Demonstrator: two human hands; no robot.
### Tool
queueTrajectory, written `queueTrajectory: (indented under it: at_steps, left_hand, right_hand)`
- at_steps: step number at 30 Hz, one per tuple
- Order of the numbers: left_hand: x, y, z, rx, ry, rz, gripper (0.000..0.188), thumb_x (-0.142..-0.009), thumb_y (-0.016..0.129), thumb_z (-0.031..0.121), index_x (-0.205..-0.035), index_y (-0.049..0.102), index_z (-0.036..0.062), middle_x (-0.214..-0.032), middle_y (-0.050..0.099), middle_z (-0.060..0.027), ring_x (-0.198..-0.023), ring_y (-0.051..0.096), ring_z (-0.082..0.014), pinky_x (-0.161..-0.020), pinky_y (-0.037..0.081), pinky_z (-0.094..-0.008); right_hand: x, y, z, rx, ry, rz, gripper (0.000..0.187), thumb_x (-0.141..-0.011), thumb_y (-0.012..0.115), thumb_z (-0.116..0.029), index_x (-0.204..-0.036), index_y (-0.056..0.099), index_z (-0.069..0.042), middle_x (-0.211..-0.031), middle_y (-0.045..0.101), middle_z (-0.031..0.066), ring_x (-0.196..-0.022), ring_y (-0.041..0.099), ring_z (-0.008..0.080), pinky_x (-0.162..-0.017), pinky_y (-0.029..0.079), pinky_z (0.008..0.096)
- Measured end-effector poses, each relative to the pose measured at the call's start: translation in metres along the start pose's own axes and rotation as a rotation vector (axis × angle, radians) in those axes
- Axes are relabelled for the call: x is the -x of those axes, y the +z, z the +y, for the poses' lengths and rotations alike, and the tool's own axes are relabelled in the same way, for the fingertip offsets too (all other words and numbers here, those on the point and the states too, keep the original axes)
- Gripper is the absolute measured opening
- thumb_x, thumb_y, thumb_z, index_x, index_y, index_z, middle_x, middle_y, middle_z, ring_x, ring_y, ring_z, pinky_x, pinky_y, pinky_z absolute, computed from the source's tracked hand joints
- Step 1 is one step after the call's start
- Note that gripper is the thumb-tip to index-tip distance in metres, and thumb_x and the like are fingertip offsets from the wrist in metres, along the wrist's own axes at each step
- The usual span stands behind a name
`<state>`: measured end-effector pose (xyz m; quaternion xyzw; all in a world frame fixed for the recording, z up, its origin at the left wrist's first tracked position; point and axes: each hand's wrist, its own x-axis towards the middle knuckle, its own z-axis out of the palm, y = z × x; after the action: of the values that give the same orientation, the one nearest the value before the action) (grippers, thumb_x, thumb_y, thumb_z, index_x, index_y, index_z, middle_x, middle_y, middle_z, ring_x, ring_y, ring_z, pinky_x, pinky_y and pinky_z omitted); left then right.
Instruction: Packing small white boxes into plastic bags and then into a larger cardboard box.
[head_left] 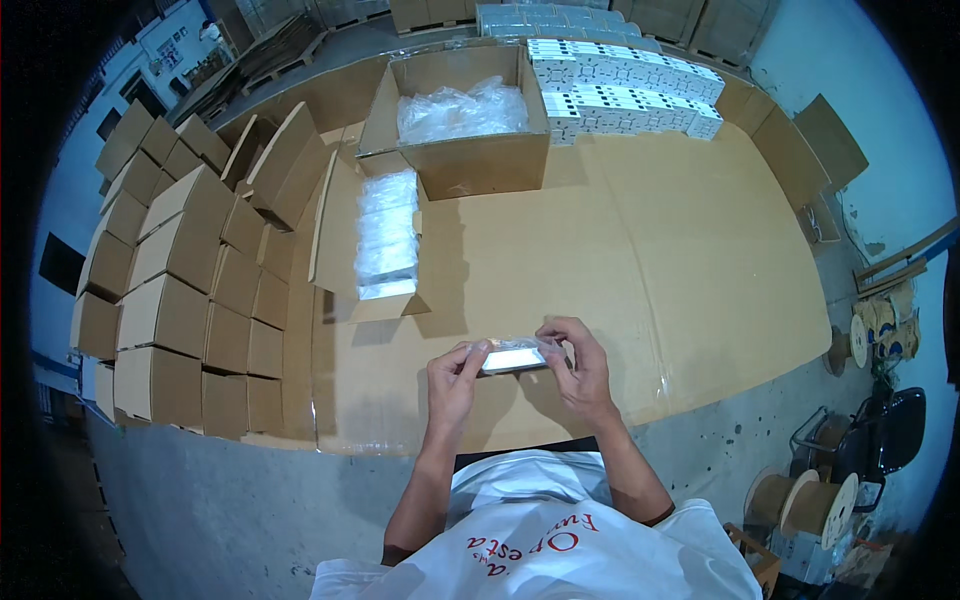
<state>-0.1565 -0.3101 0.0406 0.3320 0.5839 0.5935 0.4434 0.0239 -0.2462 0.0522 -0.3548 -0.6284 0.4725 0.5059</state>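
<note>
Between my two hands, over the near edge of the cardboard-covered table (600,270), is a small white box in a clear plastic bag (513,357). My left hand (457,376) grips its left end, thumb on top. At its right end my right hand (578,366) pinches the plastic between thumb and fingers. Ahead and to the left stands an open narrow carton (335,235), holding a row of bagged white boxes (387,235). Behind it a larger open carton (480,168) contains a heap of clear plastic bags (463,112).
Stacked small brown cartons (165,312) fill the table's left side. Rows of white boxes (630,105) stand at the back right. Raised cardboard (775,140) borders the far right edge. On the floor to the right are a black chair (880,435) and cable spools (815,505).
</note>
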Motion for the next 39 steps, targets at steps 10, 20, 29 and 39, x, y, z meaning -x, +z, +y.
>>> queueTrajectory:
  at_steps: [10,20,29,39]
  left_hand:
    - [-0.013,-0.019,-0.010,0.071,-0.178,-0.047,0.027,-0.100,0.066,0.020,-0.101,0.076,-0.0048,-0.091,0.069,-0.0037,-0.084,0.059,-0.0099,-0.076,0.047,-0.0268]
    - [-0.011,-0.030,-0.009,-0.125,0.206,-0.190,0.033,-0.091,0.076,0.005,-0.121,0.068,-0.0033,-0.102,0.072,-0.0060,-0.084,0.064,-0.0091,-0.074,0.054,-0.0243]
    - [-0.016,-0.050,-0.026,-0.112,0.070,-0.213,0.036,-0.087,0.081,0.007,-0.119,0.069,-0.0034,-0.096,0.072,-0.0048,-0.081,0.064,-0.0082,-0.071,0.054,-0.0245]
    - [0.001,-0.105,-0.015,-0.280,0.302,0.002,0.053,-0.084,0.083,0.014,-0.130,0.062,-0.0013,-0.118,0.068,-0.0134,-0.100,0.068,-0.0193,-0.085,0.057,-0.0331]
  right_hand:
    - [-0.015,-0.011,-0.017,0.191,-0.046,-0.329,0.028,-0.081,0.066,0.010,-0.106,0.074,0.000,-0.104,0.073,0.0160,-0.096,0.071,0.0264,-0.082,0.056,0.0354]
    - [-0.026,-0.009,-0.011,0.344,0.028,-0.415,0.023,-0.081,0.079,-0.007,-0.104,0.073,-0.002,-0.097,0.073,0.0113,-0.089,0.070,0.0258,-0.076,0.057,0.0367]
    - [-0.031,0.012,-0.039,0.704,-0.138,-0.535,0.030,-0.082,0.078,-0.011,-0.111,0.073,-0.005,-0.105,0.069,0.0108,-0.096,0.062,0.0297,-0.084,0.053,0.0405]
    - [-0.048,0.057,-0.057,0.600,-0.140,-0.567,0.024,-0.083,0.074,-0.004,-0.106,0.070,0.000,-0.091,0.068,0.0160,-0.080,0.065,0.0321,-0.074,0.053,0.0394]
